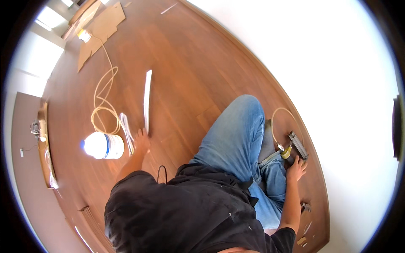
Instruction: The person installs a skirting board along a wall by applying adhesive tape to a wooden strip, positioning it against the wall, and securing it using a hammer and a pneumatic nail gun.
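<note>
My left hand (142, 142) reaches down to the wooden floor with its fingers spread. Its fingertips are at the near end of a long white strip (147, 99). Just left of that hand lies a bundle of thin, pale strips (127, 133). A white tub with a blue band (110, 146) is farther left. Over on the right, beside my bent leg, my right hand (297, 169) is closed at the near end of a nail gun (298, 145), which has a dark magazine and a yellowish body; part of its grip is hidden. An air hose (275, 122) curves from the gun.
A coil of beige hose (100, 107) runs back toward cardboard sheets (103, 29) and another container (85, 35). The white wall (337, 84) meets the floor along a wooden baseboard (270, 78) at right. Small tools (305, 207) and scraps lie behind my right hand.
</note>
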### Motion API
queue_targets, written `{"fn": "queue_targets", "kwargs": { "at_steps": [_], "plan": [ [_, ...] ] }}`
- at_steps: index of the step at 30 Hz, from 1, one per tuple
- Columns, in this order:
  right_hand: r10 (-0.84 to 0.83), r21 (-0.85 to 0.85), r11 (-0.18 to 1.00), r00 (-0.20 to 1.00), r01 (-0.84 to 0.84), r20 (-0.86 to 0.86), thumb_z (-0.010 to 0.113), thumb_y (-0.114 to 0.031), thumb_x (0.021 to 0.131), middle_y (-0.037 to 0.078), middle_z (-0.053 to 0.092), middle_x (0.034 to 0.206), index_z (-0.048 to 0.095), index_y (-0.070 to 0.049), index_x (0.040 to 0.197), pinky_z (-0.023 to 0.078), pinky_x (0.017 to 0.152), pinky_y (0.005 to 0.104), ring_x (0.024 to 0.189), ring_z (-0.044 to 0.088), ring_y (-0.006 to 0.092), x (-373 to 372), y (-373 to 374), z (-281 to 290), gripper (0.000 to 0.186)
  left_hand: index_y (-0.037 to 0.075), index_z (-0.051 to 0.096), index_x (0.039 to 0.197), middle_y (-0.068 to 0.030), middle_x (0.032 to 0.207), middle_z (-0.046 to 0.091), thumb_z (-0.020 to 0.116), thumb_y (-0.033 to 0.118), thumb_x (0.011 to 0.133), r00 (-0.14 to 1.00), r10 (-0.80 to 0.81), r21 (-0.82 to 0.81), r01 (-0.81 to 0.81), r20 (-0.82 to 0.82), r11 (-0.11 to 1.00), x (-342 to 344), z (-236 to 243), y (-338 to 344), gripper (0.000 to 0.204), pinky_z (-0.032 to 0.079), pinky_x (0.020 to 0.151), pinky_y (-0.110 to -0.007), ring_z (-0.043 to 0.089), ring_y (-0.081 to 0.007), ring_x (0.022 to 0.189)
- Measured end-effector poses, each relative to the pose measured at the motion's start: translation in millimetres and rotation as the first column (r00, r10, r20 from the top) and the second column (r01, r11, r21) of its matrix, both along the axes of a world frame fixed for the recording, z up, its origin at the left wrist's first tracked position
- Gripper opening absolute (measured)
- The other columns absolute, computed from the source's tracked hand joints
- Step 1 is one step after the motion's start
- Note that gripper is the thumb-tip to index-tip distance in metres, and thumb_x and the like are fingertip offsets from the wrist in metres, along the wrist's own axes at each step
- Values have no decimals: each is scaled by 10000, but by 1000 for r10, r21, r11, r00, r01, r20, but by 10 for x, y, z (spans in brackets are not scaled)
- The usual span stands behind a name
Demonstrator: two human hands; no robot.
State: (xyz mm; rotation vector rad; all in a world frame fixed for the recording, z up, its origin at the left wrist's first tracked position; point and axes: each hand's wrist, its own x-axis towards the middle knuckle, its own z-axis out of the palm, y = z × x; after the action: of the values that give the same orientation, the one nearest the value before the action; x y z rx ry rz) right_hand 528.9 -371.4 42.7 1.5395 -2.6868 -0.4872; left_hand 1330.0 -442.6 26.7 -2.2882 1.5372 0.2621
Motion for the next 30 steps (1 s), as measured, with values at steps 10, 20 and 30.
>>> {"fn": "queue_targets", "kwargs": {
  "at_steps": [10,20,30],
  "plan": [
    [-46,105,994,997,39,64,690,-160,897,86,427,1587,377,-247,1592,331,1163,657,1541,249,452,146,-53,228,767,-32,342,1571,-291,1671,229,505,263,976,967,-223,-413,156,-121,897,-504,-504,1160,684,147,1263,-598,168,-488,1558],
    [25,445,884,966,-141,257,747,-203,864,136,539,1502,553,-135,1455,455,1098,527,1379,503,400,-506,-467,-265,626,48,289,1630,-217,1719,175,503,322,976,961,-79,-191,28,-266,981,-529,48,1197,741,190,1234,-630,182,-447,1563],
    [344,69,885,747,-460,568,627,-53,908,141,764,1030,634,-31,1350,574,824,403,923,713,250,-261,-2208,839,443,54,355,1602,-211,1707,217,520,303,977,963,-196,-387,111,-187,915,-422,-148,1376,693,118,1272,-584,153,-417,1586]
  ]
}}
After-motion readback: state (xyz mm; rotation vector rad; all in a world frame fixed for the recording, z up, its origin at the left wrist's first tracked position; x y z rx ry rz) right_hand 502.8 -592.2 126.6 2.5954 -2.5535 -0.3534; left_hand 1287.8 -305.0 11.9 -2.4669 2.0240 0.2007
